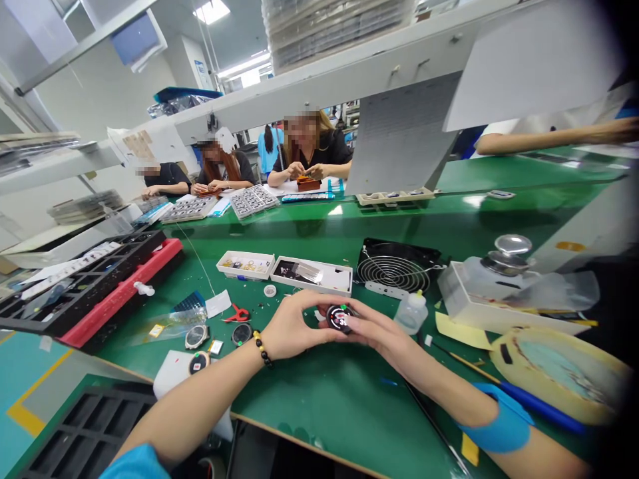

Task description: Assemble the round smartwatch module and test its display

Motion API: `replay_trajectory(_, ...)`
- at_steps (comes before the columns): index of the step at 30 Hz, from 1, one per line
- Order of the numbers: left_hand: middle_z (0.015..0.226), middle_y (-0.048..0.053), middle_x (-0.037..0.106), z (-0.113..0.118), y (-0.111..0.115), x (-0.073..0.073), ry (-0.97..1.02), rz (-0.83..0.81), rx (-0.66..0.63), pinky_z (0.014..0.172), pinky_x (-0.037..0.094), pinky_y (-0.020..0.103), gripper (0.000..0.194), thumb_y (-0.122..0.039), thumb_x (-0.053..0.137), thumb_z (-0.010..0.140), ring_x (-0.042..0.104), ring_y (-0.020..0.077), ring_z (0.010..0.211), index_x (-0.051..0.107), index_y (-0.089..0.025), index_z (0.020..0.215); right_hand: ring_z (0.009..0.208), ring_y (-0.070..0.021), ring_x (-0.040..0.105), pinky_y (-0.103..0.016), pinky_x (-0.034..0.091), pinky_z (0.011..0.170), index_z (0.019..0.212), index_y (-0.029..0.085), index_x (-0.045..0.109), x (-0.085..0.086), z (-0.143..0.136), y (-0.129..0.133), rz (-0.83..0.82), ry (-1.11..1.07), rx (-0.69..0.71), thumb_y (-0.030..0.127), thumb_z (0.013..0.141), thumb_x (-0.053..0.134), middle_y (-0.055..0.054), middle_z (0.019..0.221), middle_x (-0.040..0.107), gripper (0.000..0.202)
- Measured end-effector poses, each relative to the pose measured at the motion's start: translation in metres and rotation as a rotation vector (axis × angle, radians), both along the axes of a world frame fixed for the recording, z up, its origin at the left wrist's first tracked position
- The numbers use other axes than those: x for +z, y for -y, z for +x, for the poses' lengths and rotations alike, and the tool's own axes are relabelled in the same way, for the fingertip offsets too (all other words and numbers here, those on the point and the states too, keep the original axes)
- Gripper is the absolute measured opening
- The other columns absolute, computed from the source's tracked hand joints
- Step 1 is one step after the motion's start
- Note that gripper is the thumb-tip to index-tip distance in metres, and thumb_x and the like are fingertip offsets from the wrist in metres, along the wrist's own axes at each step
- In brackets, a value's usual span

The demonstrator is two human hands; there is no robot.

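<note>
A round black watch face (340, 319) with a lit display is held between my two hands above the green table. My left hand (294, 324), with a beaded bracelet at its wrist, curls its fingers and thumb round the watch's left side. From the right, my right hand (372, 326) grips the same watch, a fingertip over its face. Left of my left hand lie a dark round watch (242, 334), a silver-rimmed watch (196, 337) and red clips (237, 313). Another watch (198, 362) rests on a white block near my left forearm.
Beyond my hands are white trays (312, 275) of small parts and a black fan (399, 265). A squeeze bottle (411, 313), white bin (462, 299) and yellow dish (554, 372) stand right. A red-edged black rack (124, 293) lies left. Several people sit across the bench.
</note>
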State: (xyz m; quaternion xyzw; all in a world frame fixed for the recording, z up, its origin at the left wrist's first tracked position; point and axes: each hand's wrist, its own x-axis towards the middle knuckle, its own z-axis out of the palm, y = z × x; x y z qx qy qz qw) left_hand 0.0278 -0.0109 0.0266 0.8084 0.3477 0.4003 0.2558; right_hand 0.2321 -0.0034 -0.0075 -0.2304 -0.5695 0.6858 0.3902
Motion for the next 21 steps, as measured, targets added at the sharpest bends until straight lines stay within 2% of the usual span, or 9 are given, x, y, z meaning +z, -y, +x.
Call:
replay_trajectory(2, 0.117, 0.005, 0.075, -0.001, -0.001, 0.000, -0.011, -0.004, -0.004, 0.096, 0.053, 0.035, 0.050, -0.027, 0.086, 0.076, 0.069, 0.0215, 0.103, 0.071, -0.026, 0.124, 0.118, -0.0280, 0.068, -0.045, 0.056, 0.102, 0.133, 0.029, 0.063, 0.000, 0.000, 0.001, 0.024, 0.016, -0.002, 0.047, 0.092, 0.069, -0.006, 0.134, 0.069, 0.045)
replay_trajectory(9, 0.101, 0.004, 0.076, -0.001, -0.001, -0.004, -0.078, 0.033, 0.022, 0.087, 0.053, 0.033, 0.052, -0.024, 0.087, 0.074, 0.067, 0.0203, 0.090, 0.072, -0.026, 0.124, 0.098, -0.0259, 0.074, -0.046, 0.060, 0.094, 0.128, 0.024, 0.065, -0.002, -0.003, -0.002, -0.020, 0.093, -0.069, 0.056, 0.091, 0.065, -0.009, 0.124, 0.072, 0.048)
replay_trajectory(14, 0.107, 0.005, 0.075, -0.002, -0.003, -0.004, -0.059, -0.006, 0.027, 0.089, 0.053, 0.034, 0.046, -0.026, 0.084, 0.077, 0.067, 0.0208, 0.093, 0.073, -0.023, 0.122, 0.098, -0.0266, 0.075, -0.046, 0.059, 0.097, 0.134, 0.021, 0.060, -0.007, -0.001, -0.004, 0.009, 0.087, -0.024, 0.046, 0.085, 0.075, -0.009, 0.114, 0.077, 0.057)
replay_trajectory(21, 0.112, 0.005, 0.075, -0.004, -0.005, -0.005, -0.036, -0.018, 0.024, 0.093, 0.052, 0.033, 0.048, -0.034, 0.087, 0.075, 0.068, 0.0201, 0.096, 0.073, -0.022, 0.120, 0.099, -0.0274, 0.075, -0.044, 0.058, 0.097, 0.128, 0.023, 0.067, -0.010, 0.003, -0.004, -0.053, 0.001, 0.027, 0.038, 0.085, 0.073, -0.007, 0.118, 0.077, 0.046)
